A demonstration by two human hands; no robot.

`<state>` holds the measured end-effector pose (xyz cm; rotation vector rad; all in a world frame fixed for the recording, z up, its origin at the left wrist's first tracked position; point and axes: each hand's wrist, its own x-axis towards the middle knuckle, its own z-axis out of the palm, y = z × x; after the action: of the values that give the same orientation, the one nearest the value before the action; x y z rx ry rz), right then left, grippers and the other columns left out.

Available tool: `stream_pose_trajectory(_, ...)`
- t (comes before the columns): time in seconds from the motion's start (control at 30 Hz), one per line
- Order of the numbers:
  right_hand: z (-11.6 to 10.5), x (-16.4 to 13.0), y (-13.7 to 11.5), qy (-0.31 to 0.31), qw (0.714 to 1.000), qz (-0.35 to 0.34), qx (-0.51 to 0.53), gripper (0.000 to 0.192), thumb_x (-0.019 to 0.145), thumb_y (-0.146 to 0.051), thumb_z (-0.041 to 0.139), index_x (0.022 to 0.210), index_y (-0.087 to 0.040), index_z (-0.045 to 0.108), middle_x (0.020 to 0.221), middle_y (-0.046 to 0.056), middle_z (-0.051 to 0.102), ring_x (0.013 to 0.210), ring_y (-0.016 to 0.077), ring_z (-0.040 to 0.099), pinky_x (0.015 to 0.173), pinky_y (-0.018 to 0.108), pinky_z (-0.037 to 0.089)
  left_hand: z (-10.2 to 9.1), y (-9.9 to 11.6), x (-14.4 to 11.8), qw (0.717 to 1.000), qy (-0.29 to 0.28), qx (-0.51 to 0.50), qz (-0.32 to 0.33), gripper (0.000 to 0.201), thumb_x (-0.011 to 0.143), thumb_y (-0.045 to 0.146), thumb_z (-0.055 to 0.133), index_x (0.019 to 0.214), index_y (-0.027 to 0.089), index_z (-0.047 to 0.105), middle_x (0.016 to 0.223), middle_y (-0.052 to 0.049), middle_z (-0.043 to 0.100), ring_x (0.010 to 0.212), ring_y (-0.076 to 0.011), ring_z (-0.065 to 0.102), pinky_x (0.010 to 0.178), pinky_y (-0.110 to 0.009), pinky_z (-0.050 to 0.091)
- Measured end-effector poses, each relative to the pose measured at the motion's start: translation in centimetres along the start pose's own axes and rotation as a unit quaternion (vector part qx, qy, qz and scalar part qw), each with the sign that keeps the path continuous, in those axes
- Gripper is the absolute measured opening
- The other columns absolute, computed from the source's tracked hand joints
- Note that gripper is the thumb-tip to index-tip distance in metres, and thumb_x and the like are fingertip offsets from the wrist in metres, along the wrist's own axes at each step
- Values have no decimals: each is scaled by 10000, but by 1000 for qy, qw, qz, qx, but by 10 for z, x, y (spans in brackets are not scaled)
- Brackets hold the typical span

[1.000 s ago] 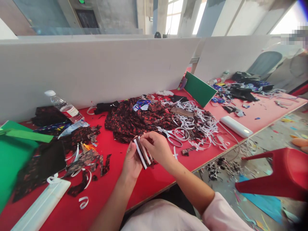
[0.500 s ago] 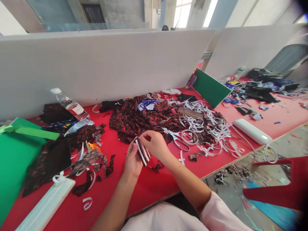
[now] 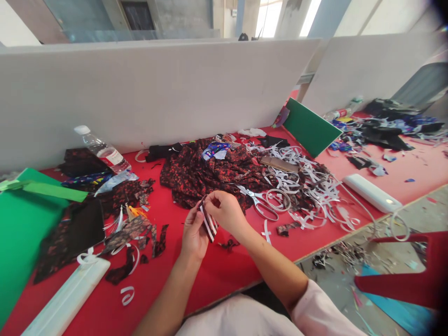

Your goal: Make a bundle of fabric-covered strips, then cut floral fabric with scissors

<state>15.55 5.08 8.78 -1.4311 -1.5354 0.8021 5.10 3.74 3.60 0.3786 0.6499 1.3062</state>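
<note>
Between my two hands is a small dark piece of fabric with white stripes (image 3: 210, 226), held above the red table (image 3: 224, 266). My left hand (image 3: 196, 233) grips its left side, the thumb lying along the front. At its upper right edge, my right hand (image 3: 226, 210) pinches with thumb and fingers bent; the fingertips are partly hidden. Just beyond lies a heap of dark red-flowered fabric (image 3: 189, 172). Scissors (image 3: 261, 203) with white handles rest to the right of my right hand, beside tangled white strips (image 3: 290, 179).
On the left are a plastic bottle (image 3: 112, 158), a green board (image 3: 21, 242), a black flat device (image 3: 84, 224), a white bar (image 3: 70, 298) and fabric scraps (image 3: 129, 233). To the right are another white bar (image 3: 373, 192), an upright green panel (image 3: 311, 127) and a red stool (image 3: 402, 282).
The striped fabric piece has turned slightly, its front now seen more edge-on. Both hands keep their hold in nearly the same place. The view has shifted a little.
</note>
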Motion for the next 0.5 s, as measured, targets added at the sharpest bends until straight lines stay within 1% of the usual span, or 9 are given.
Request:
stream_pose_trajectory(0.17, -2, -3, -1, 6, 1000, 4, 22, 121, 752, -184, 502, 701, -154, 608, 626, -2, 610, 557, 94, 530, 515, 181, 384, 0, 1, 0, 1000, -4, 14, 7, 276, 639, 300, 749, 904, 263, 684, 829, 0, 709, 689, -133, 656, 693, -274, 539)
stream_pose_trajectory(0.27, -5, -5, -2, 8, 999, 9, 37, 108, 738, -183, 524, 704, -152, 621, 627, -4, 616, 547, 90, 532, 515, 178, 392, 0, 2, 0, 998, -12, 49, 34, 309, 634, 290, 752, 934, 258, 683, 937, -20, 704, 677, -118, 644, 677, -259, 535)
stream_pose_trajectory(0.33, -8, -6, -3, -3, 999, 11, 50, 104, 723, -174, 529, 711, -150, 629, 609, -10, 610, 526, 83, 522, 498, 171, 385, 0, 3, 0, 994, -21, 85, 69, 322, 634, 280, 753, 947, 250, 685, 1076, -45, 669, 768, -129, 646, 714, -254, 525)
stream_pose_trajectory(0.4, -11, -6, -4, -18, 998, 16, 61, 119, 716, -169, 523, 721, -145, 639, 594, -14, 605, 511, 77, 510, 485, 164, 376, 0, 4, 0, 985, -35, 121, 117, 301, 623, 251, 759, 918, 243, 697, 1190, -57, 614, 947, -165, 620, 804, -266, 500)
stream_pose_trajectory(0.47, -15, -6, -5, -27, 997, 19, 63, 126, 708, -168, 522, 719, -140, 644, 586, -18, 600, 506, 72, 499, 484, 159, 370, -1, 4, 1, 975, -50, 147, 161, 271, 607, 212, 765, 871, 241, 708, 1221, -60, 594, 1091, -199, 556, 895, -294, 458)
stream_pose_trajectory(0.5, -17, -6, -5, -29, 997, 20, 62, 124, 703, -169, 525, 713, -138, 645, 583, -20, 597, 506, 70, 493, 486, 157, 368, -1, 4, 1, 970, -56, 158, 176, 258, 603, 196, 765, 851, 241, 712, 1215, -62, 597, 1125, -210, 534, 923, -309, 440)
